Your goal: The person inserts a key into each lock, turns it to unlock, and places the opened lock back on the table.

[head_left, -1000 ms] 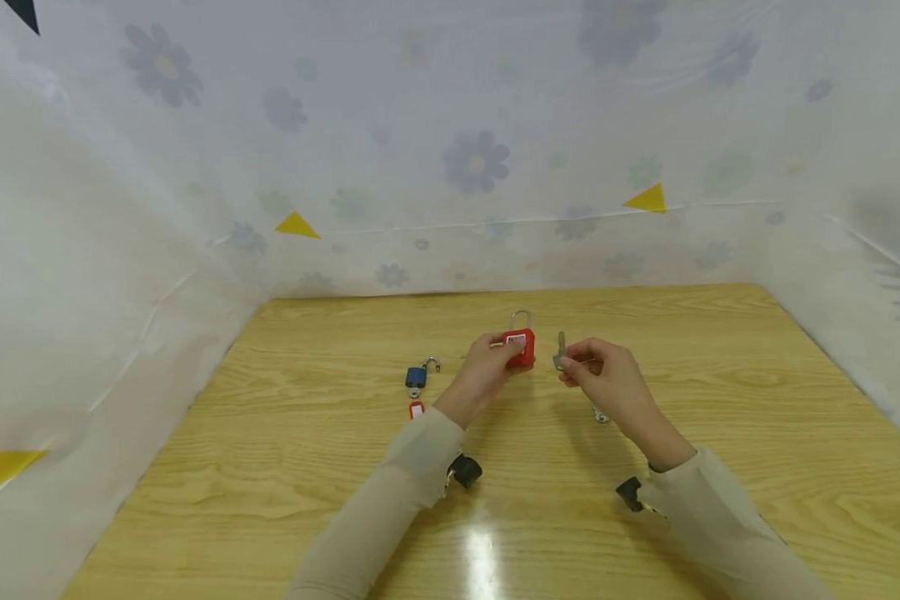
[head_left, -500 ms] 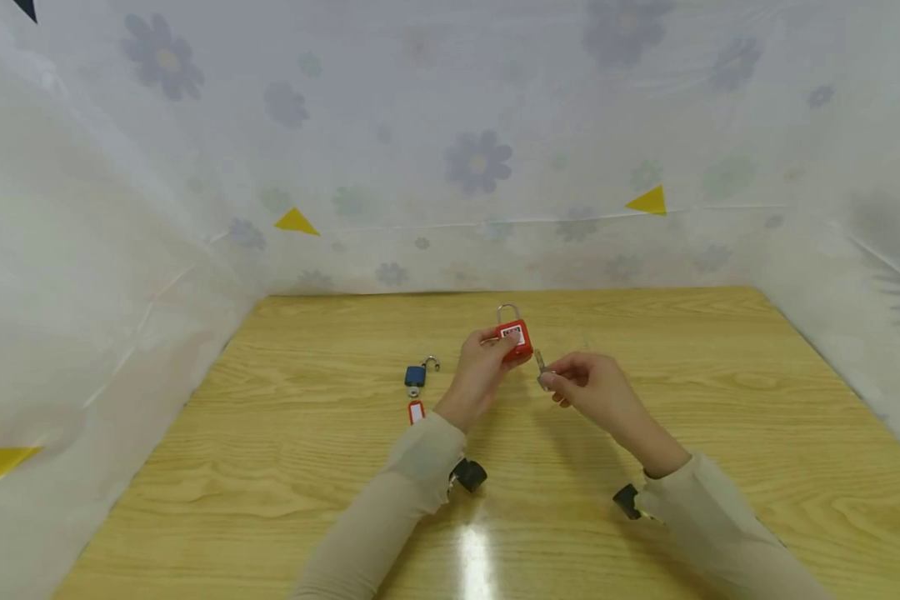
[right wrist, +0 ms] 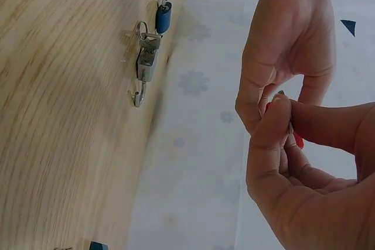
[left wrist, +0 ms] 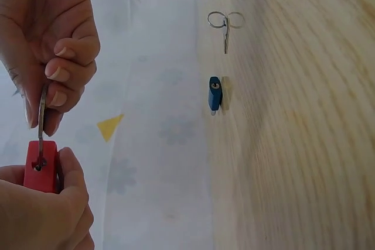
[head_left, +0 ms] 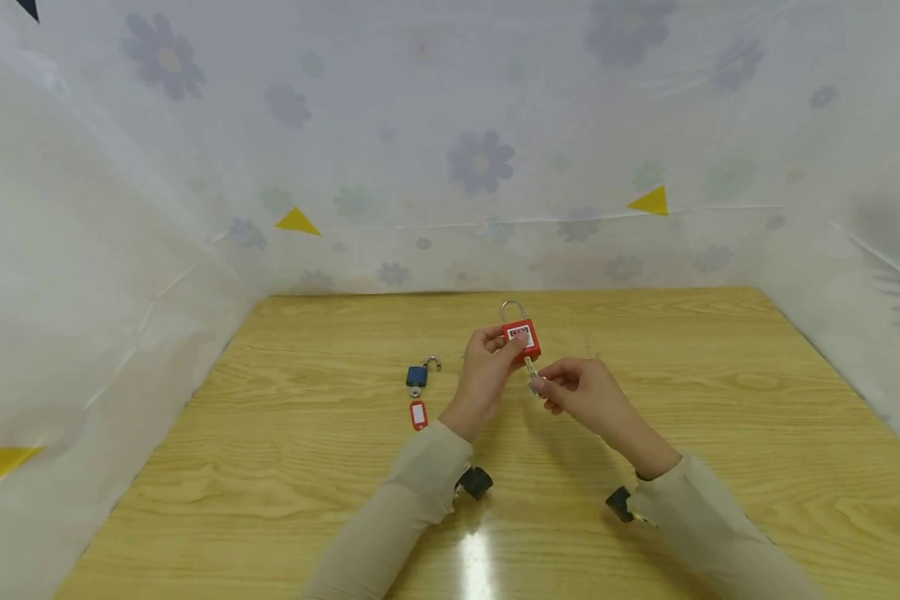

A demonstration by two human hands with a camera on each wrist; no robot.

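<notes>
My left hand (head_left: 504, 343) grips a red padlock (head_left: 522, 339) above the wooden table (head_left: 720, 400), its silver shackle pointing up. My right hand (head_left: 543, 385) pinches a small silver key (head_left: 530, 368) just below the lock. In the left wrist view the key (left wrist: 41, 118) stands upright with its tip at the keyhole in the bottom of the red padlock (left wrist: 41, 167). There my right hand (left wrist: 55, 80) is above and my left hand (left wrist: 47, 203) below. In the right wrist view the fingers of both hands meet and only a sliver of the red padlock (right wrist: 297, 140) shows.
A blue padlock (head_left: 417, 377) with an open shackle lies left of my hands, a red key tag (head_left: 417, 414) by it. A silver padlock (right wrist: 146, 62) lies on the table in the right wrist view. Keys on rings (left wrist: 225, 24) lie beyond the blue padlock (left wrist: 215, 93). Floral sheets wall the table.
My right hand has carried the key left and down, from beside the red padlock to its underside. The left hand has kept its grip and shifted the lock slightly.
</notes>
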